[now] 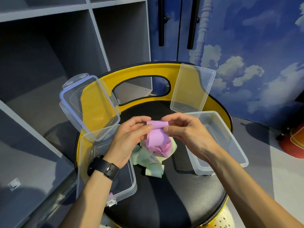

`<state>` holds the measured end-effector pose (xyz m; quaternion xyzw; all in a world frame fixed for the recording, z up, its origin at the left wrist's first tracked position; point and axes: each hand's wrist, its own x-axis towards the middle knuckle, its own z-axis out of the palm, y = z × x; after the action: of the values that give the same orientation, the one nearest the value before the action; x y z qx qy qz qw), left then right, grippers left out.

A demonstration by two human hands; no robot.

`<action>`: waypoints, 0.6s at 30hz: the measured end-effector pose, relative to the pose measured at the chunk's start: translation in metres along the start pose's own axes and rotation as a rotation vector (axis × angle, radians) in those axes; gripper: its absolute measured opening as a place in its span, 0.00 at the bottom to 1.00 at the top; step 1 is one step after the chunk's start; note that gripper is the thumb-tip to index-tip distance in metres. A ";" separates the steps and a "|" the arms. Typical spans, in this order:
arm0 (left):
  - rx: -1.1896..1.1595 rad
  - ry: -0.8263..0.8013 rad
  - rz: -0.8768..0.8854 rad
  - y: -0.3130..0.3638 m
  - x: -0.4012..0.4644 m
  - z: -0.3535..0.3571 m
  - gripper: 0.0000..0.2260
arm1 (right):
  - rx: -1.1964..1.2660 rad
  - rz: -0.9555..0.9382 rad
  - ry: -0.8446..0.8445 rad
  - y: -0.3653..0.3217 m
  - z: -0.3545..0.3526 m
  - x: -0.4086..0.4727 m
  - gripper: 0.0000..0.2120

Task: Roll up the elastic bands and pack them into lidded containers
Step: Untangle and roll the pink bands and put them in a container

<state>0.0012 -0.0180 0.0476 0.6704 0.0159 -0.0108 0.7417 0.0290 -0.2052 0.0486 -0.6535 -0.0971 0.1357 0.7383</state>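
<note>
Two hands meet above the black seat [164,203]: the left hand [130,137] and right hand [185,130] each pinch an end of the pink band [157,129], its top barely rolled, its tail hanging onto the green bands [148,160] heaped below. A slackened pinch would likely let the stretchy coil spring open (the tail may snag the heap). Open containers flank them, left container [105,195] and right container [230,142]; beyond lean the clip lid [88,106] and plain lid [192,89], which a nudge might topple.

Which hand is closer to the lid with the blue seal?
Left. The left hand sits just right of the blue-sealed lid, nearly at its lower corner. The right hand is farther right, across the pink band both hands pinch.
</note>
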 end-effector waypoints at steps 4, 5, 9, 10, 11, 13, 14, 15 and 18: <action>-0.022 -0.006 0.014 0.000 0.000 -0.001 0.10 | 0.082 0.070 -0.037 -0.001 0.000 0.001 0.15; -0.023 -0.003 0.020 0.000 0.000 -0.001 0.10 | 0.083 0.095 -0.044 0.000 0.000 0.001 0.13; -0.014 -0.001 0.044 -0.001 0.000 -0.002 0.13 | 0.004 0.157 -0.041 0.001 -0.001 0.000 0.09; -0.013 -0.001 0.046 -0.001 -0.001 -0.002 0.13 | 0.008 0.159 -0.044 0.002 -0.001 0.000 0.09; -0.014 -0.003 0.045 -0.001 -0.001 -0.001 0.14 | 0.017 0.153 -0.050 0.002 0.000 -0.001 0.08; -0.025 -0.017 0.039 0.000 -0.001 -0.001 0.14 | 0.032 0.130 -0.064 0.001 -0.001 -0.001 0.07; -0.034 -0.032 0.035 0.000 -0.002 -0.001 0.14 | 0.042 0.122 -0.070 0.001 -0.001 -0.001 0.07; -0.046 -0.045 0.030 0.001 -0.002 -0.001 0.14 | 0.055 0.118 -0.071 0.001 -0.001 0.000 0.08; -0.088 -0.043 -0.002 0.000 -0.001 0.000 0.11 | 0.087 0.105 -0.069 0.001 -0.001 0.000 0.09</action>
<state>0.0004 -0.0175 0.0475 0.6368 0.0012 -0.0255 0.7706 0.0297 -0.2062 0.0473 -0.6198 -0.0821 0.2004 0.7543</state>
